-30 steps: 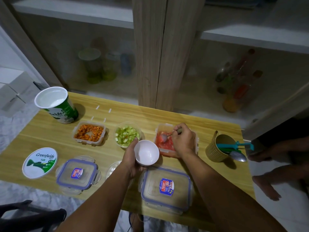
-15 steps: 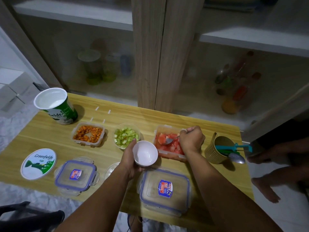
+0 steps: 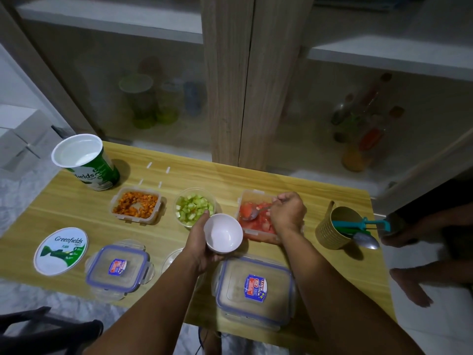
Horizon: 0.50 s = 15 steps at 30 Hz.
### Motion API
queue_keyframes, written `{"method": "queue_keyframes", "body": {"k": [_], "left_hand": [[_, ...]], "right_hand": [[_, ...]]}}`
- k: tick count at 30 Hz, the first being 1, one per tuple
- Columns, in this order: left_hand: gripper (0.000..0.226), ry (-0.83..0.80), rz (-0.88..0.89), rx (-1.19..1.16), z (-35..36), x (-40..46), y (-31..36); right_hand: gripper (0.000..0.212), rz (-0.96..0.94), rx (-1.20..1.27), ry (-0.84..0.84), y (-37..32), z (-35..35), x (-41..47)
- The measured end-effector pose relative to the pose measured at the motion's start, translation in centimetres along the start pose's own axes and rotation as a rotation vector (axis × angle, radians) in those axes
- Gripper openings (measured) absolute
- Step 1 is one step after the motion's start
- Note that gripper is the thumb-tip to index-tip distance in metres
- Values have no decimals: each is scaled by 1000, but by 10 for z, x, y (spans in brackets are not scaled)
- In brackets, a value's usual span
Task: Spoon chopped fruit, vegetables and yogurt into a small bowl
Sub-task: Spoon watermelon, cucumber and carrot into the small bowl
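My left hand (image 3: 198,242) holds a small white bowl (image 3: 223,233), tilted toward me and empty, just above the wooden table (image 3: 76,211). My right hand (image 3: 288,212) grips a metal spoon (image 3: 252,213) whose bowl carries red pieces inside the container of chopped red fruit (image 3: 256,219). To the left stand a round tub of green cubes (image 3: 194,207) and a box of orange cubes (image 3: 135,204). An open Greenfields yogurt tub (image 3: 85,161) stands at the far left.
The yogurt lid (image 3: 61,251) and two blue-rimmed container lids (image 3: 119,267) (image 3: 254,290) lie along the near edge. A ribbed cup (image 3: 335,228) with teal utensils and a spoon stands at the right. Another person's hand and foot are at the right edge. A cabinet stands behind the table.
My right hand has shifted within the red fruit container and the spoon now lies lower with red pieces on it. The bowl in my left hand has stayed in place.
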<state>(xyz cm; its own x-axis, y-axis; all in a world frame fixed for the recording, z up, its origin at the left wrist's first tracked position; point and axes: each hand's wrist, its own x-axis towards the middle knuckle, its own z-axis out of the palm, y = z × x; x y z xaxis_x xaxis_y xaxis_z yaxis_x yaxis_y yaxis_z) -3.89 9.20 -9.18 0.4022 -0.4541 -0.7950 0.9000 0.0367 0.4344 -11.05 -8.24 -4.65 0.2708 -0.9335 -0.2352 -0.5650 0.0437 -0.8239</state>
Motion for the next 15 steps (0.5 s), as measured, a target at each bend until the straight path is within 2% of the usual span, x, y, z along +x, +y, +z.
{"method": "queue_keyframes", "body": {"k": [2, 4, 8, 12, 15], "left_hand": [[56, -6, 2, 2, -1, 1, 0], [55, -11, 7, 12, -1, 0, 0], [56, -14, 11, 28, -2, 0, -3], [55, -15, 6, 37, -2, -4, -4], [55, -16, 8, 40, -1, -6, -5]], "right_hand": [[20, 54, 40, -17, 9, -6, 12], [23, 8, 21, -30, 4, -15, 14], [8, -231, -222, -130, -9, -29, 5], [17, -456, -471, -224, -11, -24, -9], [23, -316, -417, -104, -5, -17, -13]]}}
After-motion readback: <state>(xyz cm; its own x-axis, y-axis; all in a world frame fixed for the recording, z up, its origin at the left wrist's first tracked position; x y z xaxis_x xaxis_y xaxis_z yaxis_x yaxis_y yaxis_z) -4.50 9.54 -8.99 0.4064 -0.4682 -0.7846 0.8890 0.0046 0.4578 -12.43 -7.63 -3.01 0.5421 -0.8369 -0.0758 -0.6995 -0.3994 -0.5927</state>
